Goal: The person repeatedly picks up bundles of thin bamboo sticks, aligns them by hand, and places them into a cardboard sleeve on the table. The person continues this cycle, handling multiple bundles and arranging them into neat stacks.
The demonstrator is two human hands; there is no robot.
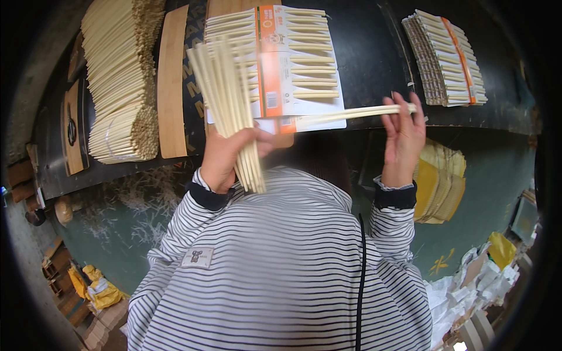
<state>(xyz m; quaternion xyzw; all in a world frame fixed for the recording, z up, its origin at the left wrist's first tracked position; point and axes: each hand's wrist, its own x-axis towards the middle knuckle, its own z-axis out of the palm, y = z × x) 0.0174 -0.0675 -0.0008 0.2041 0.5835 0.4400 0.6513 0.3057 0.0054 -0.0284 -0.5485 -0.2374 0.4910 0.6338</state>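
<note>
A bundle of pale wooden chopsticks (224, 92) fans out from my left hand (228, 151), which is closed around its lower part. My right hand (404, 136) has its fingers on the right end of a pair of chopsticks (369, 111). The left part of that pair lies over the lower edge of a white and orange printed card (307, 107). Rows of chopsticks sit across the card, their middles hidden under its orange band. The bundle in my left hand covers part of the card's left side.
A tall pile of loose chopsticks (118, 87) lies left on the black table (364, 52), beside a wooden board (172, 83). A stack of filled cards (448, 61) is at the right. Below are a yellow bundle (439, 184), paper shreds (149, 197) and white wrapping (465, 285).
</note>
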